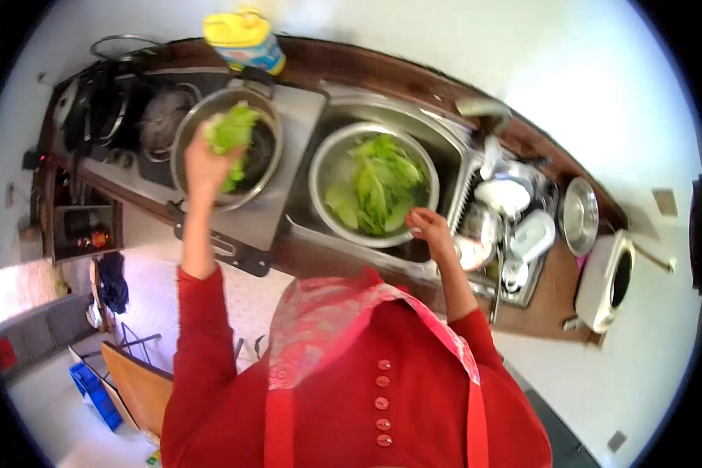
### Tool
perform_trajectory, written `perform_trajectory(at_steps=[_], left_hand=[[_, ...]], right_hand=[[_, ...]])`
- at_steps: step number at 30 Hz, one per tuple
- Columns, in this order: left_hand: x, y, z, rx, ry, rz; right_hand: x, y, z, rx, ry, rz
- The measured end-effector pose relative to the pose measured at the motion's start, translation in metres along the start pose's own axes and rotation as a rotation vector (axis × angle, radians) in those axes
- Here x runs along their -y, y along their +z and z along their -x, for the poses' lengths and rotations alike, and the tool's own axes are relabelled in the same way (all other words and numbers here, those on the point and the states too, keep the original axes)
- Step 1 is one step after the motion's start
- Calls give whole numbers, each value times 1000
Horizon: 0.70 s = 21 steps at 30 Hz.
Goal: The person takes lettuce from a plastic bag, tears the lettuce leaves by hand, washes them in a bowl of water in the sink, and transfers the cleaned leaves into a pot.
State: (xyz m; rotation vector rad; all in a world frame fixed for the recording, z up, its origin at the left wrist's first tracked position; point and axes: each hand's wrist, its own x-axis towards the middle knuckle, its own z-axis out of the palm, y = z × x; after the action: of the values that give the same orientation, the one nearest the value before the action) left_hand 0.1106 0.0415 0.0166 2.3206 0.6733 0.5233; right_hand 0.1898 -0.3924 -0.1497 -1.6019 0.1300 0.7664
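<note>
My left hand (206,165) is closed around a bunch of leafy greens (234,129) above a steel pot (271,160) on the left counter. Some green leaf also shows lower down, inside the pot. In the sink stands a wide metal basin (317,196) with more leafy greens (378,183) in it, apparently in water. My right hand (431,228) is at the basin's right rim, its fingers curled together; whether anything small is between them is hidden.
Right of the sink (296,204), a rack holds bowls and dishes (503,196). A metal bowl (579,217) and a white appliance (603,281) stand further right. Behind the pot is a yellow-capped jug (244,43); a stove burner (164,121) lies to its left.
</note>
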Motion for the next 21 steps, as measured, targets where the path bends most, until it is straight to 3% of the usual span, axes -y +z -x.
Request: perform_trajectory(at_steps=[2, 3, 5, 7, 8, 9, 10, 12, 14, 15, 17, 18, 20, 21], left_hand=[[65, 10, -13, 113, -140, -331], [69, 14, -10, 240, -265, -445], [48, 22, 2, 211, -252, -748], [15, 28, 13, -84, 227, -552], [-10, 36, 19, -151, 393, -353], [-40, 45, 30, -147, 422, -244], [-57, 60, 45, -30, 346, -109], [-59, 105, 75, 278, 214, 111], [-18, 168, 104, 514, 165, 146], [-8, 190, 108, 663, -60, 249], [22, 231, 113, 637, -176, 190], [33, 250, 111, 605, -232, 153], [58, 284, 101, 611, -290, 81], [69, 302, 91, 646, -291, 50]], right_hand=[[-6, 2, -7, -45, 25, 25], [-6, 4, -11, -59, 66, 28], [-33, 3, -30, -98, 98, -1], [-50, -1, -51, -65, 204, 240], [-54, 2, -62, -125, 165, 531], [-56, 11, -74, -181, 120, 821], [-79, 20, -96, 32, 119, 1164], [-127, 37, -141, 453, -119, 1842], [-130, 78, -146, 309, -120, 1671], [-129, 100, -142, 119, -63, 1411], [-124, 124, -135, -91, -33, 1010], [-119, 122, -136, -99, -28, 912], [-100, 90, -140, 115, -23, 1012], [-92, 71, -142, 56, -211, 1103]])
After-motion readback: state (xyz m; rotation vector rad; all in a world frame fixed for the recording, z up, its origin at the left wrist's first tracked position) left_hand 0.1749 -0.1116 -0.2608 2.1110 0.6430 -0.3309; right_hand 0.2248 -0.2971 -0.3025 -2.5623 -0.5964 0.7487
